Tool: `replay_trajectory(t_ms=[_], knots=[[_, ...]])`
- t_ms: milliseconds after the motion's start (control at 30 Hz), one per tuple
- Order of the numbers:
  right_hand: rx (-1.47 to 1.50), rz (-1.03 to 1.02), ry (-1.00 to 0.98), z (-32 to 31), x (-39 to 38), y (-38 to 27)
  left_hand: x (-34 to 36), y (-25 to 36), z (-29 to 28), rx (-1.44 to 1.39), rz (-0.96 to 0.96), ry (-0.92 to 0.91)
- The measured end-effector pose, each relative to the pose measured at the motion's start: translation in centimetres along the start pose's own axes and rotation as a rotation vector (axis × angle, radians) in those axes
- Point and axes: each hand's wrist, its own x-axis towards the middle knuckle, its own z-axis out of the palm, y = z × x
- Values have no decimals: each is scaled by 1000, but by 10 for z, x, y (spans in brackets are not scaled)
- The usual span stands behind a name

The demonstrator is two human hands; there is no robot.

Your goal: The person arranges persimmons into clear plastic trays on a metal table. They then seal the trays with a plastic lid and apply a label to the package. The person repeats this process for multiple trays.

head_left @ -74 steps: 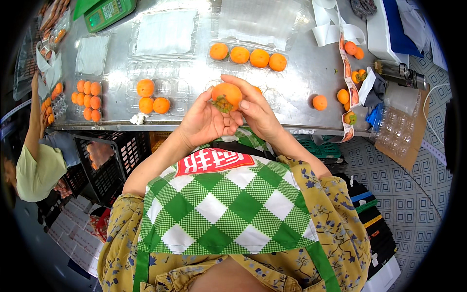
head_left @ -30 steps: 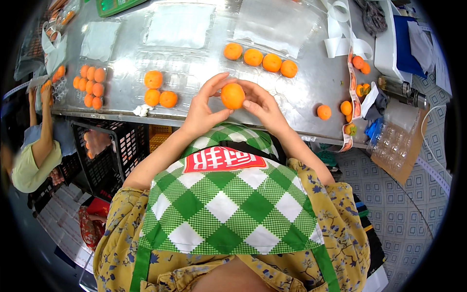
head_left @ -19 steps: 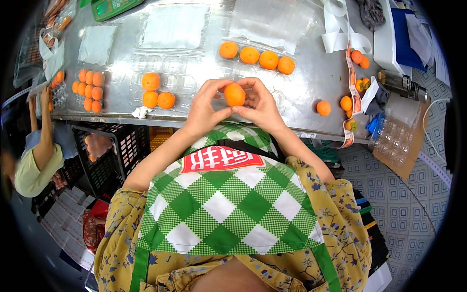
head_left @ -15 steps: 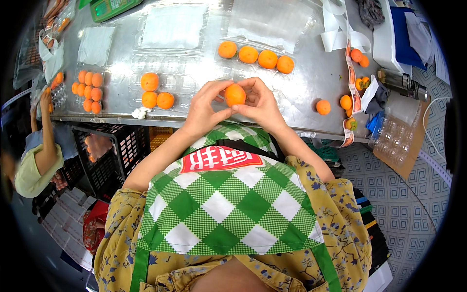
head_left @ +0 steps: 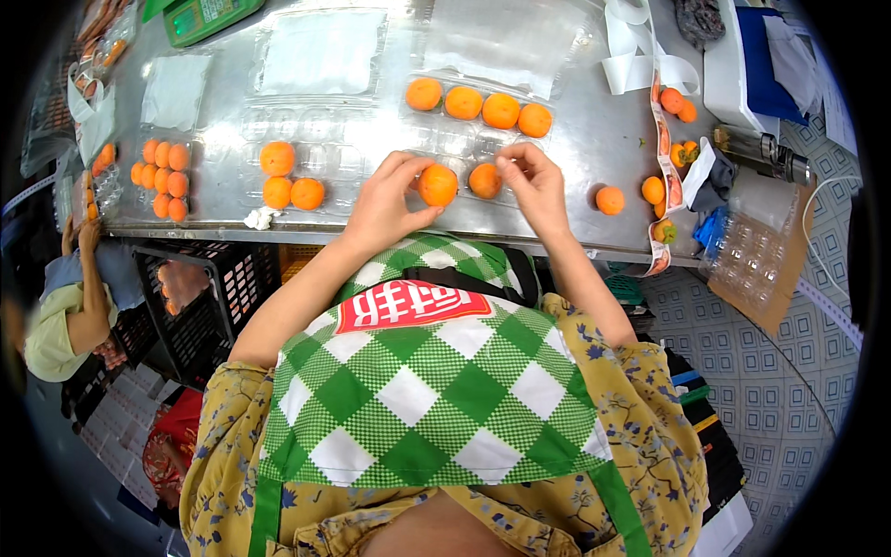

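My left hand (head_left: 390,197) has its thumb and fingers around an orange persimmon (head_left: 438,185) above the table's near edge. A second persimmon (head_left: 484,180) sits just right of it. Beside that one is my right hand (head_left: 536,186), its thumb and fingertips loosely apart at the fruit's right edge; whether they touch it I cannot tell. Farther back, a row of several persimmons (head_left: 501,110) lies in a clear plastic tray (head_left: 444,139). On the left, another clear tray (head_left: 339,162) has 3 persimmons (head_left: 277,159) in it.
A metal table (head_left: 575,162) carries a fuller tray of persimmons (head_left: 162,178) at left, a green scale (head_left: 209,17) and loose persimmons (head_left: 610,200) at right. A label strip (head_left: 665,148) crosses the right side. A co-worker (head_left: 65,320) stands at left by black crates (head_left: 200,306).
My right hand has come off the held persimmon and moved right, bringing the second persimmon into sight. My left hand keeps its hold. The whole view has shifted slightly.
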Motion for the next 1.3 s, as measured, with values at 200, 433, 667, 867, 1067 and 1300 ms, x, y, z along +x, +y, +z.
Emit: replay_trajectory(t_ms=[200,433,667,867,1067,1300], knots=[[-285,-99,128,-24,0,17,15,-11,20,221,169,-14],[-122,-99,141,-11,-6,17,17,-16,25,247,193,60],[-94,-93,33,-6,-8,9,15,-22,23,-279,-81,-15],[23,-220,-129,8,-11,-14,12,-24,24,-476,-22,-16],[75,-220,-167,21,-9,-22,9,-22,22,-518,0,-9],[134,-68,-28,19,-3,3,2,-25,15,-464,-29,-28]])
